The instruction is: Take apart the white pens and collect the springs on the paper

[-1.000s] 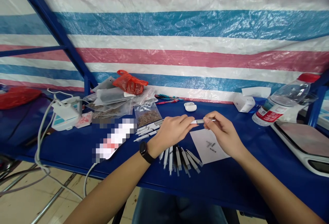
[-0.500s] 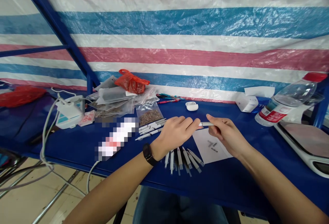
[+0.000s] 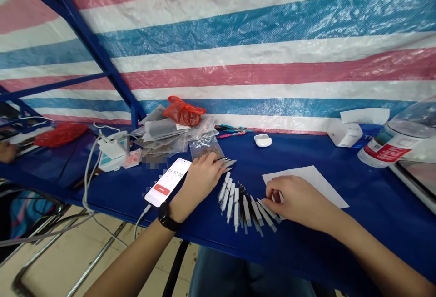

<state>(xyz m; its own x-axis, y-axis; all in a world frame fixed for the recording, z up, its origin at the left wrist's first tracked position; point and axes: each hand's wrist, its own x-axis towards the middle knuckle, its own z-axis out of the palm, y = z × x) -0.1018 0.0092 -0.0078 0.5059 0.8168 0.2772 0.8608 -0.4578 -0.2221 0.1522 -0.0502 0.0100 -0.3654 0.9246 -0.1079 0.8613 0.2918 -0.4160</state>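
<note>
My left hand [image 3: 202,176], with a black watch on the wrist, reaches down onto a pile of pens [image 3: 229,164], its fingers closed on a pen. The pen ends stick out to the right past the fingertips. My right hand [image 3: 294,199] hangs over the left part of a white paper sheet [image 3: 322,185]. Its thumb and fingers curl into a pinch; whatever lies between them is hidden. Between the hands, several white pens [image 3: 236,208] lie fanned out on the blue table, clear and dark strips among their near ends.
A lit phone [image 3: 168,182] with a cable lies left of my left hand. Behind are plastic bags [image 3: 163,136], a red bag [image 3: 184,111], coloured pens [image 3: 235,131] and a white case [image 3: 262,140]. A bottle [image 3: 391,145], a box [image 3: 345,133] and a scale [image 3: 417,181] stand right.
My hands, which held one white pen between them, have come apart. The left moved left to the pen pile, the right lowered toward the paper. More pens lie at the fan's left side.
</note>
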